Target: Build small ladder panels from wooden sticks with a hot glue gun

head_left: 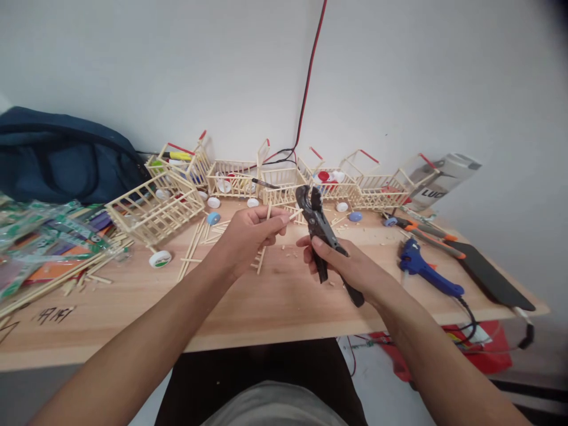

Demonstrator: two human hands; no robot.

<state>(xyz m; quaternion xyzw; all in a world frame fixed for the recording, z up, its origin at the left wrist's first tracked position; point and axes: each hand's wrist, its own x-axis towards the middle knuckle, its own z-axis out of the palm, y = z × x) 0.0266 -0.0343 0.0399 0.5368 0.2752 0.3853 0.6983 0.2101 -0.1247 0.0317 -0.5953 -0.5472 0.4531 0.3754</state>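
Observation:
My left hand (252,234) is closed, pinching a short thin wooden stick (296,214) between thumb and fingers. The stick's free end points right, close to the jaws of a black hand cutter (323,228). Around the cutter's handles my right hand (350,263) is wrapped, holding it tilted above the table with its head up. Part of a wooden stick lattice (261,260) shows under my left hand; whether that hand touches it I cannot tell. Small offcuts lie on the wood between the hands.
Several little stick-built carts with red handles line the wall; the nearest cart (155,207) stands left. A blue glue gun (428,269) and orange-handled pliers (437,236) lie right. Plastic-wrapped packets (53,236), loose sticks and a dark blue bag (66,157) fill the left.

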